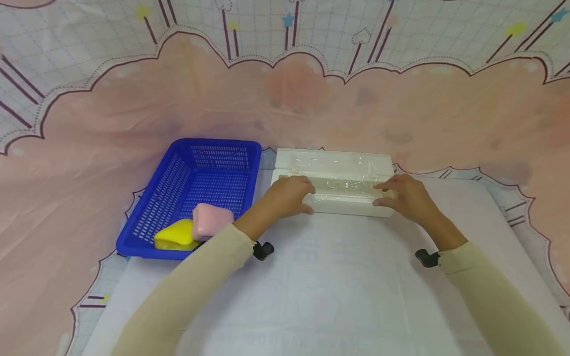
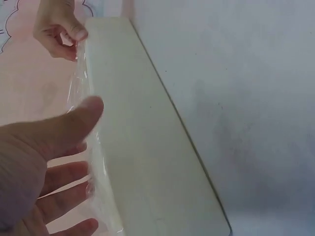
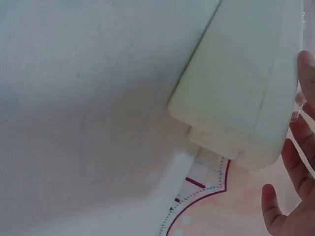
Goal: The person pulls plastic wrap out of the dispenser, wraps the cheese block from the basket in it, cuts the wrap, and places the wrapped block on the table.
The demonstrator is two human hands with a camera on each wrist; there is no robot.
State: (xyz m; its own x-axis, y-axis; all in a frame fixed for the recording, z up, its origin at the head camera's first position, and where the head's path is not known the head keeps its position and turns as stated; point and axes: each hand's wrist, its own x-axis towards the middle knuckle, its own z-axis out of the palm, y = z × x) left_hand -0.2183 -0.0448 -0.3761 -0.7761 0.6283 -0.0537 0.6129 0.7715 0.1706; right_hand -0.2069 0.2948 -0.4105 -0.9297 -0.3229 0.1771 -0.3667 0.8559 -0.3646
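Observation:
A long white box [image 1: 343,203] with its lid [image 1: 307,157] raised at the back stands on the white surface. Clear plastic wrap [image 1: 345,185] lies across its opening. My left hand [image 1: 289,195] is at the box's left part; in the left wrist view its thumb stands apart from the fingers [image 2: 69,199], whose tips touch the wrap's edge. At the box's right end my right hand [image 1: 407,198] pinches the wrap between thumb and finger, with its other fingers spread in the right wrist view.
Left of the box stands a blue plastic basket [image 1: 256,163]. In its near end lie a yellow object [image 1: 175,233] and a pink block-like object [image 1: 213,221]. A patterned pink cloth [image 1: 334,113] spreads behind and beside the white surface [image 1: 334,287].

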